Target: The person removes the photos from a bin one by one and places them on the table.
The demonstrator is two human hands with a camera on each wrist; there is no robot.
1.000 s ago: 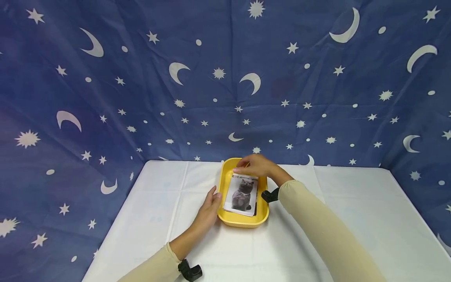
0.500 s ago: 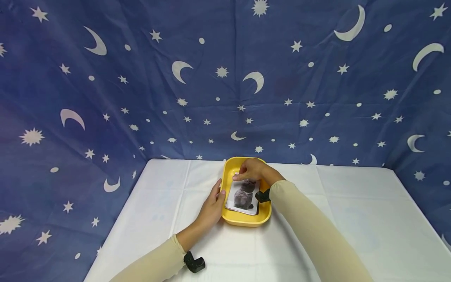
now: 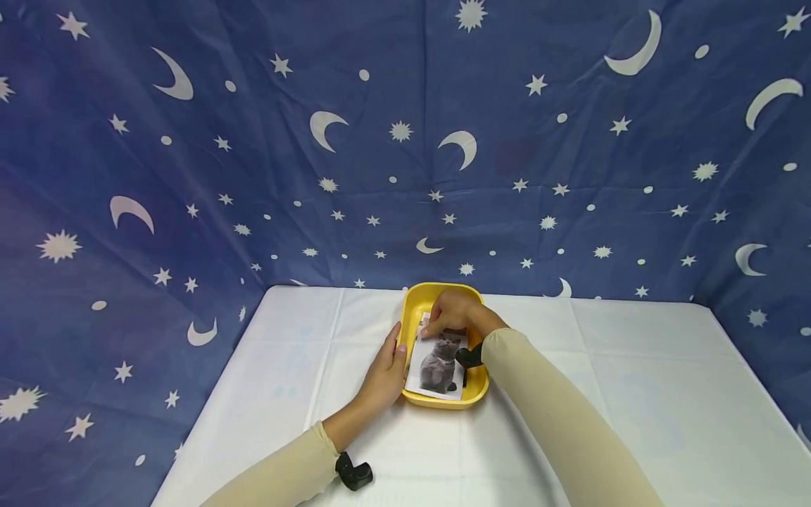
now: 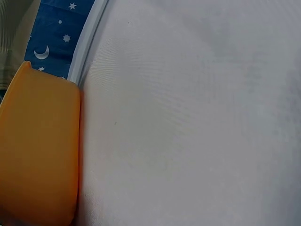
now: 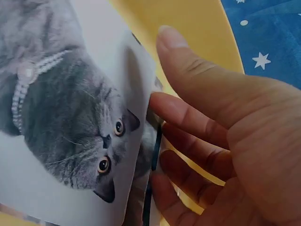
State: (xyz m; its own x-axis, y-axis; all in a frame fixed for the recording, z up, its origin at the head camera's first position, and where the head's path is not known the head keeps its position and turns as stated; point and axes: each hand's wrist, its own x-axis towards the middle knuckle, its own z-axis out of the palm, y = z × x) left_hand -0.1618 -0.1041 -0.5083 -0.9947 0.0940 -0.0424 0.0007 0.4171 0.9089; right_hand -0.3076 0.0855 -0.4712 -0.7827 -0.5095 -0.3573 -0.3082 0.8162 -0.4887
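In the head view, a yellow plastic tray [image 3: 476, 389] holds a stack of photo cards, the top one a cat photo [image 3: 437, 373]. Straight fingers of my left hand [image 3: 383, 373] lie along the tray's left wall, with the thumb at its rim. My right hand [image 3: 455, 311] reaches over the tray's far half. In the right wrist view, its bent fingertips [image 5: 162, 101] touch the far edge of the stack, while the thumb [image 5: 188, 59] stands apart from the photo. Beneath the top photo, edges of other cards show. The left wrist view shows only the tray's outer wall [image 4: 40, 141].
A white cloth [image 3: 304, 394] covers the table. Right behind the tray, a blue curtain [image 3: 380, 169] with white moons and stars hangs at the table's far edge. Black cameras sit on both wrists, the left camera [image 3: 355, 473] low over the cloth.
My right hand has come down from the tray's far rim onto the stack. The top cat photo has slid slightly toward me. The left hand stays at the tray's side.
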